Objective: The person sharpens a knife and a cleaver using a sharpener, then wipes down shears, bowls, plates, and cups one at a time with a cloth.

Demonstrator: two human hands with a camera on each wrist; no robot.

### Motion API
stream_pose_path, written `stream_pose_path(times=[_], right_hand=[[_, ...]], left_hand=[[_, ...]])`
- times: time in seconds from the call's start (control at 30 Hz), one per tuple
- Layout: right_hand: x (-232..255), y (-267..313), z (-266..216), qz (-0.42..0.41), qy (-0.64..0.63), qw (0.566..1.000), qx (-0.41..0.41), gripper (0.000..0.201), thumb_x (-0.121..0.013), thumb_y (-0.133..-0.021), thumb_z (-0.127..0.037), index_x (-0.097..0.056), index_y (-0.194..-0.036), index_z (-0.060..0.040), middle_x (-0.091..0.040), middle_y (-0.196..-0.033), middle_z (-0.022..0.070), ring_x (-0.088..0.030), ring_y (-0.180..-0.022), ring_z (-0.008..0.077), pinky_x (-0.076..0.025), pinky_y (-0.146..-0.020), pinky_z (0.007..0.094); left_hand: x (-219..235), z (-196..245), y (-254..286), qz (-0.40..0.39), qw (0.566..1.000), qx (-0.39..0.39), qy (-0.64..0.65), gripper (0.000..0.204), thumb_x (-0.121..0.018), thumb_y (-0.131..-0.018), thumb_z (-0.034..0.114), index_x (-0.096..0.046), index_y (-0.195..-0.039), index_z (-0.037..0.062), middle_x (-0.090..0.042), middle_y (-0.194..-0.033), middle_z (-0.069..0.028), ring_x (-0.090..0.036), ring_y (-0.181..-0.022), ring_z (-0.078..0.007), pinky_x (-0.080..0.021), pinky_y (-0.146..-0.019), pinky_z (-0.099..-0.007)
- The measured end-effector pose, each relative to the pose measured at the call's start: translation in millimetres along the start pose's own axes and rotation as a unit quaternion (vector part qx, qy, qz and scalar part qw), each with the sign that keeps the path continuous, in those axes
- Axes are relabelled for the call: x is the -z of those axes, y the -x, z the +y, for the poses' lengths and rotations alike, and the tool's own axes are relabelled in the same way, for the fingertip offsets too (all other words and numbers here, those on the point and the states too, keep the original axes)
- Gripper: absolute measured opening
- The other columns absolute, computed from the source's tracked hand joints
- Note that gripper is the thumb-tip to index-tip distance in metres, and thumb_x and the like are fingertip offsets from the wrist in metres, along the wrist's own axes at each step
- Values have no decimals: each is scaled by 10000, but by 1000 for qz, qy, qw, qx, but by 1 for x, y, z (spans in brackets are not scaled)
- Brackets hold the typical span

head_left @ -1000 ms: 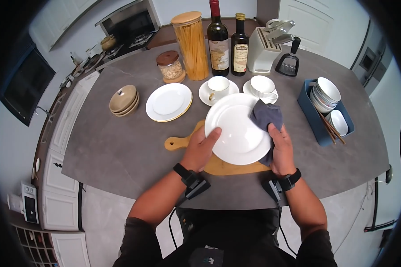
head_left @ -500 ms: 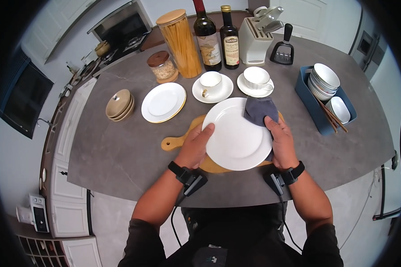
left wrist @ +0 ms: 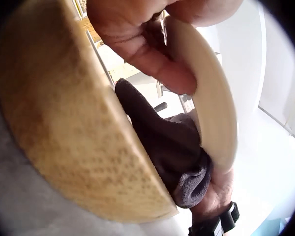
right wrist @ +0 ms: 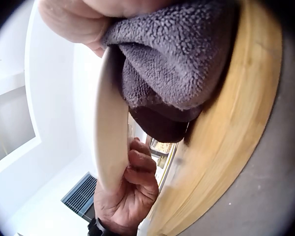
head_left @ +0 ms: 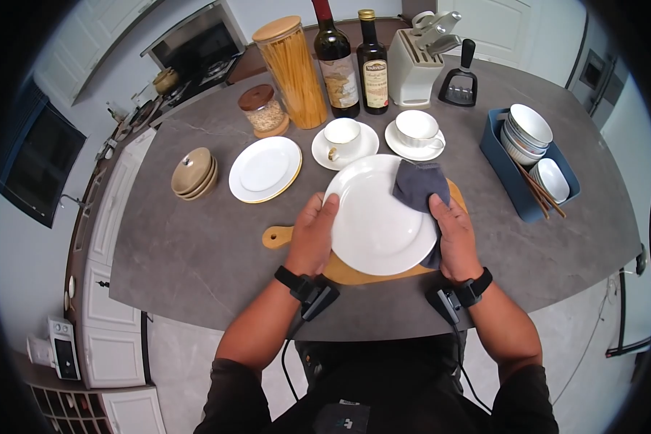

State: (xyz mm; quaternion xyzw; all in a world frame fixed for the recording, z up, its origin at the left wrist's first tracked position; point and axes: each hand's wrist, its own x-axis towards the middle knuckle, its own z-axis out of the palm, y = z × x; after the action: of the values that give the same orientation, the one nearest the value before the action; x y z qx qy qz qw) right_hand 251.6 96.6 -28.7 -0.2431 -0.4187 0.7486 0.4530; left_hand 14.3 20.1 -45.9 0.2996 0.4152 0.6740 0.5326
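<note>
Both hands hold a white plate (head_left: 372, 224) above a wooden cutting board (head_left: 343, 271). My left hand (head_left: 312, 235) grips its left edge, thumb on the upper face and fingers beneath. At the right edge, my right hand (head_left: 456, 239) pinches the rim through a dark grey cloth (head_left: 417, 186), which lies over the upper right of the plate and hangs below it. In the left wrist view the cloth (left wrist: 162, 142) hangs under the plate (left wrist: 211, 93), close to the board. The right wrist view shows the cloth (right wrist: 162, 54) bunched beneath the right fingers.
Beyond the plate stand two white cups (head_left: 342, 133) on saucers. Stacked plates (head_left: 265, 170) and brown bowls (head_left: 193, 173) are at left. A blue bin (head_left: 517, 181) with bowls and chopsticks is at right. Jars, bottles (head_left: 374, 72), a knife block (head_left: 414, 69) and a slotted tool (head_left: 459, 85) line the back.
Over the last second the view has shifted. Since half a second ago, the plate has moved slightly left and up, and the left hand has shifted along its left edge.
</note>
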Motion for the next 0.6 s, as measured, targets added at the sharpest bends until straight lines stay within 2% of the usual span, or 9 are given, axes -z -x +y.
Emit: stream_pose_path(times=[0.07, 0.2, 0.23, 0.33, 0.4, 0.43, 0.5, 0.57, 0.6], right_hand=[[-4, 2, -6, 4, -2, 1000, 1, 444, -554, -1113, -297, -575, -1426, 17, -681, -1343, 99, -658, -1182, 155, -499, -1051, 311], [-15, 6, -7, 22, -37, 999, 19, 513, -509, -1125, -382, -555, -1438, 22, -687, -1321, 104, -673, -1149, 169, -504, -1048, 313], [-14, 7, -4, 21, -37, 999, 20, 513, -509, -1125, -382, -555, -1438, 22, -687, -1321, 104, -673, -1149, 169, -504, -1048, 313], [-7, 15, 7, -14, -62, 997, 34, 472, -553, -1110, -315, -542, -1446, 17, -678, -1327, 107, -675, -1140, 173, -525, -1022, 320], [2, 24, 9, -2, 40, 998, -37, 427, -594, -1087, -229, -546, -1443, 3, -664, -1345, 103, -670, -1143, 175, -547, -989, 330], [20, 21, 21, -43, 27, 998, -36, 436, -616, -1066, -166, -534, -1468, -15, -648, -1385, 103, -664, -1177, 181, -563, -974, 341], [26, 18, 35, -61, 6, 996, -68, 460, -617, -1068, -181, -518, -1486, -15, -643, -1398, 107, -659, -1198, 187, -563, -989, 345], [27, 18, 42, -96, -62, 988, -101, 516, -607, -1081, -226, -474, -1532, -16, -621, -1444, 121, -645, -1260, 206, -559, -1034, 358], [28, 18, 41, -97, -62, 988, -100, 516, -607, -1081, -226, -474, -1532, -16, -621, -1444, 121, -645, -1260, 206, -559, -1034, 358]], left_hand=[[1, -3, 1, 36, 996, -17, -83, 329, -594, -1101, 343, -631, -1150, 20, -722, -1077, -60, -699, -945, -122, -587, -839, -301], [-2, 1, 3, 40, 996, 9, -78, 360, -580, -1105, 372, -644, -1147, 20, -726, -1055, -53, -691, -918, -106, -576, -829, -287], [-6, 1, 5, 36, 995, 41, -82, 382, -590, -1099, 387, -650, -1168, 16, -723, -1051, -53, -675, -912, -96, -562, -813, -273], [-17, -2, 12, -3, 988, 94, -121, 412, -589, -1096, 411, -650, -1190, 14, -716, -1031, -39, -665, -886, -86, -550, -787, -257], [-23, -4, 18, -38, 981, 114, -153, 420, -579, -1099, 420, -643, -1191, 16, -712, -1016, -25, -670, -865, -88, -553, -777, -256], [-25, -4, 20, -38, 979, 95, -179, 417, -583, -1099, 417, -647, -1189, 15, -706, -1003, -16, -652, -854, -72, -540, -766, -245], [-29, -2, 22, -37, 975, 77, -205, 414, -586, -1098, 414, -651, -1187, 15, -700, -990, -6, -634, -842, -57, -528, -754, -234], [-32, 0, 22, 18, 955, -85, -283, 433, -638, -1070, 437, -646, -984, 13, -662, -861, -10, -560, -781, -60, -489, -695, -263], [-31, 0, 21, 18, 955, -86, -283, 433, -638, -1070, 437, -646, -984, 13, -662, -861, -10, -560, -781, -60, -489, -695, -263]])
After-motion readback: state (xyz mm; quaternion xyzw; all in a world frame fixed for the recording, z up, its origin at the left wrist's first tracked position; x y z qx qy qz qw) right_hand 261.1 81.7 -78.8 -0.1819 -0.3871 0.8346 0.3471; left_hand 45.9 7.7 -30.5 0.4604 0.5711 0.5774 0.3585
